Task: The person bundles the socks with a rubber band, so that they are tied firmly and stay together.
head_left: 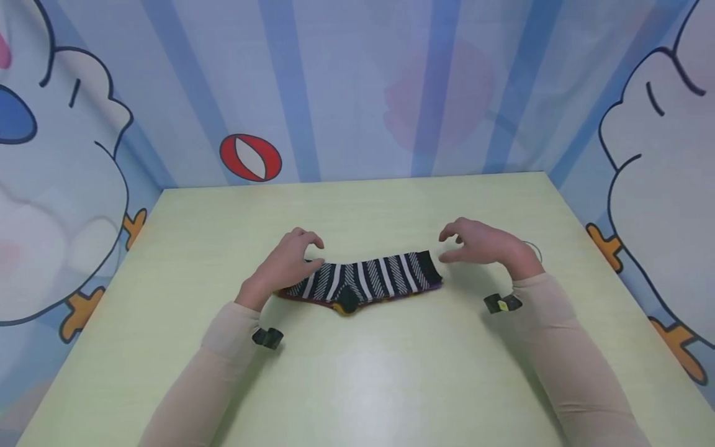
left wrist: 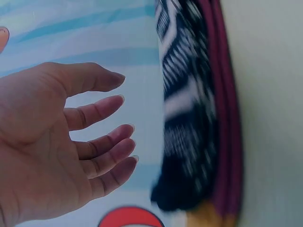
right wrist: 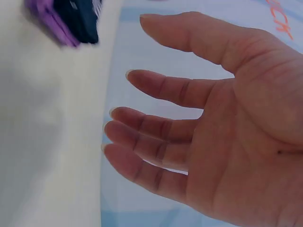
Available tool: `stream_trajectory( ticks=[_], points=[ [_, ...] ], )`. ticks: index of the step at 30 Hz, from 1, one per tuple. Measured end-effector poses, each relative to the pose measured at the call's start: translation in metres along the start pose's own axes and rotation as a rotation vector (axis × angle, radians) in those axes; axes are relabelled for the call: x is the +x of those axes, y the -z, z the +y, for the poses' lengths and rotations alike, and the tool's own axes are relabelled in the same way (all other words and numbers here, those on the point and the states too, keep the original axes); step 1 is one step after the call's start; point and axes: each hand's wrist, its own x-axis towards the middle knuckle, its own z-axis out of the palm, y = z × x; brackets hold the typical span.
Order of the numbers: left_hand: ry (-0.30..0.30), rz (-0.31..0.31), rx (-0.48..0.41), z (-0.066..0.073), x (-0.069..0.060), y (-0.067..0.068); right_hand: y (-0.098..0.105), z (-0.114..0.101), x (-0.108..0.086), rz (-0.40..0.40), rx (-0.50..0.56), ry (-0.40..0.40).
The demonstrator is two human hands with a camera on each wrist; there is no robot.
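A stack of socks lies across the middle of the table, a black-and-white patterned sock [head_left: 385, 277] on top. In the left wrist view that patterned sock [left wrist: 182, 104] has maroon layers [left wrist: 227, 113] beside it. My left hand [head_left: 290, 261] hovers over the toe end at the left, fingers apart and holding nothing; its palm [left wrist: 42, 142] faces the left wrist camera. Just right of the black cuff is my right hand [head_left: 480, 242], empty, thumb and fingers spread. The right wrist view shows this hand [right wrist: 213, 123] with a dark and purple sock end [right wrist: 78, 19] at the top left.
The pale table [head_left: 368, 372] extends around the socks. Behind it hangs a blue striped backdrop [head_left: 357, 87] with a red-and-white ball picture [head_left: 250, 158]. Cartoon-printed panels stand on both sides. A small black device is at each wrist.
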Motion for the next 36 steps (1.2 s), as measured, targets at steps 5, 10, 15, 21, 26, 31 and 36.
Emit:
stream_trajectory(
  ticks=[5,10,15,21,26,31,36],
  points=[
    [-0.052,-0.028,0.009,0.027,0.013,-0.007,0.017,0.011,-0.013,0.039,0.002,-0.088],
    [-0.12,-0.09,0.025,0.048,0.026,-0.017,0.026,0.025,-0.021,0.062,-0.01,-0.161],
    [-0.169,-0.171,0.054,0.064,0.036,-0.029,0.032,0.042,-0.027,0.056,-0.02,-0.208],
    [-0.195,-0.221,0.08,0.08,0.047,-0.041,0.036,0.058,-0.032,0.04,-0.033,-0.253],
    [-0.233,-0.258,0.082,0.094,0.054,-0.053,0.036,0.066,-0.032,0.023,-0.053,-0.277],
    [-0.25,-0.305,0.098,0.108,0.055,-0.064,0.035,0.072,-0.033,0.006,-0.051,-0.306],
    [-0.253,-0.333,0.134,0.117,0.056,-0.074,0.036,0.073,-0.034,-0.021,-0.047,-0.322]
  ],
)
